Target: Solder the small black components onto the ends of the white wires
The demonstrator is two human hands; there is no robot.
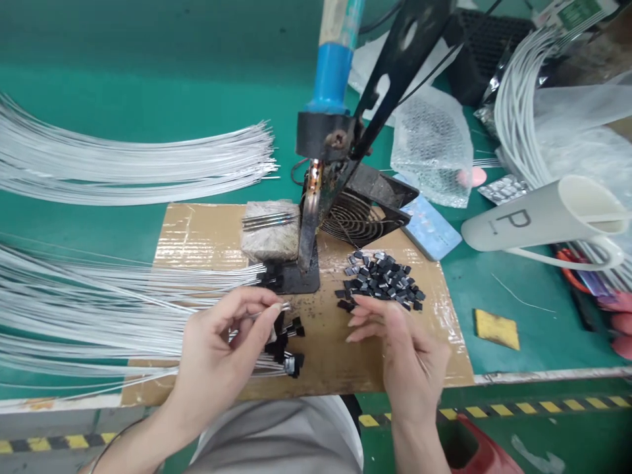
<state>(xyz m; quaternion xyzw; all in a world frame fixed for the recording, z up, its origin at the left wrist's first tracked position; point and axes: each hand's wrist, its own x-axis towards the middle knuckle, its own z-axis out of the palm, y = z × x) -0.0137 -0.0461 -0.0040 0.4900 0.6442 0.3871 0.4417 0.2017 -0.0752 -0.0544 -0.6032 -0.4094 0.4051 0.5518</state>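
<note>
My left hand (pixel 230 349) pinches a thin white wire between thumb and forefinger, its bare end (pixel 286 306) just past the fingertips. Beneath that hand lie many white wires (pixel 123 316), several with small black connectors (pixel 295 364) on their ends. At the near edge of a pile of small black connector pieces (pixel 382 280) is my right hand (pixel 407 349), its fingers stretched and apart. One black piece lies by its forefinger; whether they touch I cannot tell. Above the cardboard, a blue-handled soldering iron (pixel 330 79) hangs tip-down in a black stand (pixel 390 72).
Behind my left hand is a wrapped block (pixel 269 230) with metal rods on top. A black fan (pixel 365 207) stands behind the pile. To the right are a blue box (pixel 429 224), a white mug (pixel 523 217) and a yellow sponge (pixel 497 328). Another wire bundle (pixel 138 164) lies back left.
</note>
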